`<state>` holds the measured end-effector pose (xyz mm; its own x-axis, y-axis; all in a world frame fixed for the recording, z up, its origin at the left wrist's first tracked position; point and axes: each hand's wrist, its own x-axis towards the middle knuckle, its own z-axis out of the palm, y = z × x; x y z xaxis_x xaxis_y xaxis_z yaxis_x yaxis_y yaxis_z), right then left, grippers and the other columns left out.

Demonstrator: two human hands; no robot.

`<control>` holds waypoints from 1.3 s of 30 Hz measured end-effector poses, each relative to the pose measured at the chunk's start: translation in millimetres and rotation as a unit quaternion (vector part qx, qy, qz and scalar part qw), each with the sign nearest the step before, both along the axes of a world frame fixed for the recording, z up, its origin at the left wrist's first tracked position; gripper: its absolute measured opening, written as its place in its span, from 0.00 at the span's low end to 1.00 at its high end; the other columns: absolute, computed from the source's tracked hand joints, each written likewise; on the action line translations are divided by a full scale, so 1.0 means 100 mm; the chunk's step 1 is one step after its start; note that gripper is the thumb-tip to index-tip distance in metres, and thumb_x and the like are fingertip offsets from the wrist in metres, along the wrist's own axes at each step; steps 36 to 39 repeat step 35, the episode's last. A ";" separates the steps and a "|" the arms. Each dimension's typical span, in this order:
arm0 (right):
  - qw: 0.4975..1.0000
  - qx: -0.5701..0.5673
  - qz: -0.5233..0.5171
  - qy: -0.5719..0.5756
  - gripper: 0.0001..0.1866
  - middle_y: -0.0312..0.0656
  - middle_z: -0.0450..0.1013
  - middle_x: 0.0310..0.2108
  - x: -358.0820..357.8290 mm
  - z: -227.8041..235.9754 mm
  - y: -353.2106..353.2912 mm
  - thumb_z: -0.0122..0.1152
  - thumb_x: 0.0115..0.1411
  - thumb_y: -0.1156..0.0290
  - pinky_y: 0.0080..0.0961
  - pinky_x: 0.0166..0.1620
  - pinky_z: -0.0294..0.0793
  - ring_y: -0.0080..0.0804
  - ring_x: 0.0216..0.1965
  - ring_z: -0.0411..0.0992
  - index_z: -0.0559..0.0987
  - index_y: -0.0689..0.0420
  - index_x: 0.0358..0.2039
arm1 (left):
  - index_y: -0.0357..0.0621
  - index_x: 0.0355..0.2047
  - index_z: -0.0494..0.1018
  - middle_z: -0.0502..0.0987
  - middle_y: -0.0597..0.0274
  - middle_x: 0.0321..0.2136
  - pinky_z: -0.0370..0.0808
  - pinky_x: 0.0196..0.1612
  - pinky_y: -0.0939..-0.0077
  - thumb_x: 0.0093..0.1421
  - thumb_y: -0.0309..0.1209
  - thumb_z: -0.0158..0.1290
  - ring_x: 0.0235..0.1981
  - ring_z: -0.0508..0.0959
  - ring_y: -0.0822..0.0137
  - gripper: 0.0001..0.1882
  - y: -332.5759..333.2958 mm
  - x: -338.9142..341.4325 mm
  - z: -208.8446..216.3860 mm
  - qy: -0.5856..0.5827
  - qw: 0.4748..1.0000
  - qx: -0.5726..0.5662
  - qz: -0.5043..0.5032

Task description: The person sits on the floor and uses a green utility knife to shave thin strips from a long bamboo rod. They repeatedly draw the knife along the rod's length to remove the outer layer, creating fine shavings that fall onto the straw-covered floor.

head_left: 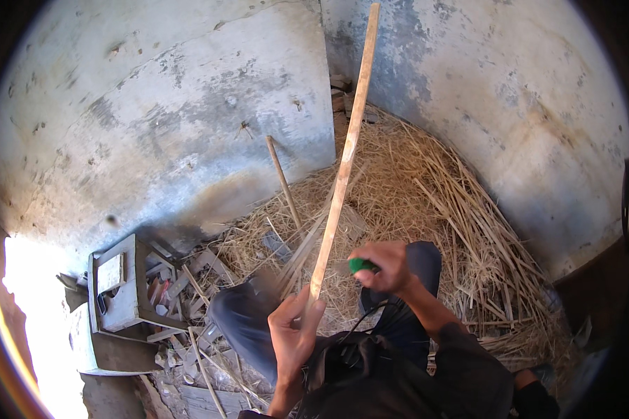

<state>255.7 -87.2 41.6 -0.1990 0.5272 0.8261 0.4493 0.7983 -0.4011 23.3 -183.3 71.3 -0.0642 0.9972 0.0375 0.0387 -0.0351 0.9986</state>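
My left hand (292,332) is closed around the lower end of a long, flat, pale strip of wood or bamboo (346,164). The strip slants up and away from me, leaning a little right, its far end high in front of the wall corner. Just right of the strip, above my knee, my right hand (390,267) is closed on a small green object (360,265), perhaps a handle. Most of it lies hidden in my fingers, and no blade can be made out. A small gap shows between this hand and the strip.
Curly shavings (398,167) heap up in the corner, with long split strips (468,230) along the right wall. A thin stick (283,181) leans upright beyond my left knee. At left stands a box-like wooden frame (122,321) holding small items, amid scraps, near a bright opening.
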 end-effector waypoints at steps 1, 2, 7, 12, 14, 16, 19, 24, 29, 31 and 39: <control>1.000 0.008 0.013 -0.011 0.25 0.37 0.77 0.22 -0.08 0.03 -0.04 0.62 0.71 0.46 0.30 0.23 0.75 0.33 0.19 0.77 0.84 0.58 0.37 | 0.31 0.55 0.82 0.80 0.68 0.34 0.69 0.33 0.84 0.66 0.24 0.66 0.33 0.74 0.81 0.18 0.01 0.01 0.00 0.000 1.000 0.012 0.003; 0.999 0.015 0.026 -0.021 0.24 0.37 0.78 0.23 -0.13 0.07 -0.08 0.63 0.70 0.46 0.31 0.24 0.75 0.34 0.20 0.78 0.84 0.58 0.37 | 0.31 0.54 0.82 0.80 0.68 0.33 0.69 0.33 0.85 0.65 0.23 0.66 0.32 0.74 0.81 0.18 0.02 0.02 0.00 -0.001 1.000 0.025 0.005; 0.998 0.006 0.029 -0.052 0.22 0.36 0.79 0.23 -0.16 0.12 -0.08 0.68 0.67 0.48 0.31 0.24 0.75 0.33 0.19 0.78 0.85 0.57 0.38 | 0.30 0.53 0.82 0.79 0.65 0.30 0.67 0.30 0.83 0.62 0.24 0.69 0.29 0.72 0.81 0.19 0.02 0.06 0.09 0.079 0.994 0.068 0.025; 0.996 0.008 0.033 -0.087 0.21 0.35 0.78 0.23 -0.16 0.20 -0.10 0.70 0.66 0.47 0.29 0.23 0.75 0.31 0.19 0.77 0.85 0.55 0.37 | 0.30 0.53 0.82 0.78 0.65 0.28 0.66 0.28 0.81 0.61 0.24 0.70 0.27 0.70 0.80 0.21 0.02 0.08 0.08 0.055 0.995 0.076 0.045; 0.995 0.019 0.015 -0.093 0.21 0.34 0.78 0.22 -0.16 0.21 -0.09 0.70 0.65 0.47 0.29 0.23 0.74 0.31 0.18 0.76 0.86 0.55 0.37 | 0.31 0.54 0.82 0.76 0.65 0.27 0.65 0.28 0.81 0.61 0.24 0.69 0.26 0.70 0.80 0.21 0.03 0.06 0.11 0.084 0.993 0.068 0.038; 0.996 0.036 0.001 -0.082 0.21 0.34 0.77 0.22 -0.15 0.20 -0.07 0.70 0.65 0.47 0.28 0.23 0.74 0.30 0.18 0.76 0.86 0.54 0.37 | 0.31 0.54 0.82 0.76 0.66 0.26 0.65 0.28 0.80 0.61 0.24 0.69 0.26 0.69 0.79 0.21 0.03 0.05 0.12 0.096 0.993 0.065 0.030; 0.996 0.054 -0.012 -0.068 0.21 0.33 0.77 0.21 -0.12 0.18 -0.03 0.71 0.64 0.46 0.28 0.23 0.73 0.30 0.18 0.75 0.86 0.54 0.38 | 0.32 0.54 0.82 0.75 0.66 0.26 0.64 0.28 0.80 0.61 0.24 0.69 0.26 0.68 0.79 0.20 0.00 0.05 0.09 0.078 0.995 0.067 0.020; 0.994 0.060 -0.027 -0.090 0.22 0.33 0.77 0.21 -0.03 0.27 0.03 0.70 0.64 0.45 0.28 0.22 0.72 0.30 0.18 0.75 0.86 0.54 0.37 | 0.33 0.54 0.82 0.74 0.66 0.26 0.65 0.29 0.79 0.62 0.24 0.68 0.27 0.69 0.79 0.20 -0.01 0.04 0.00 0.051 0.996 0.074 0.016; 0.994 0.032 -0.060 -0.083 0.18 0.36 0.82 0.26 0.11 0.22 0.11 0.70 0.65 0.50 0.29 0.26 0.78 0.31 0.23 0.81 0.87 0.54 0.39 | 0.33 0.55 0.82 0.75 0.66 0.27 0.66 0.31 0.80 0.64 0.24 0.66 0.29 0.70 0.79 0.19 -0.06 -0.02 0.05 0.059 0.998 0.030 -0.009; 0.995 0.018 -0.086 -0.041 0.16 0.38 0.84 0.30 0.23 0.21 0.22 0.71 0.65 0.53 0.29 0.29 0.80 0.32 0.27 0.84 0.87 0.54 0.40 | 0.32 0.56 0.81 0.75 0.67 0.27 0.66 0.32 0.81 0.65 0.24 0.66 0.29 0.71 0.80 0.19 -0.08 -0.05 0.03 0.044 0.999 0.006 -0.027; 0.995 -0.023 -0.092 -0.025 0.18 0.39 0.86 0.32 0.34 0.28 0.32 0.70 0.66 0.54 0.29 0.33 0.84 0.36 0.30 0.86 0.87 0.56 0.44 | 0.32 0.58 0.80 0.75 0.70 0.28 0.66 0.31 0.82 0.67 0.25 0.65 0.28 0.71 0.81 0.20 -0.15 -0.12 -0.13 0.013 0.999 -0.015 -0.043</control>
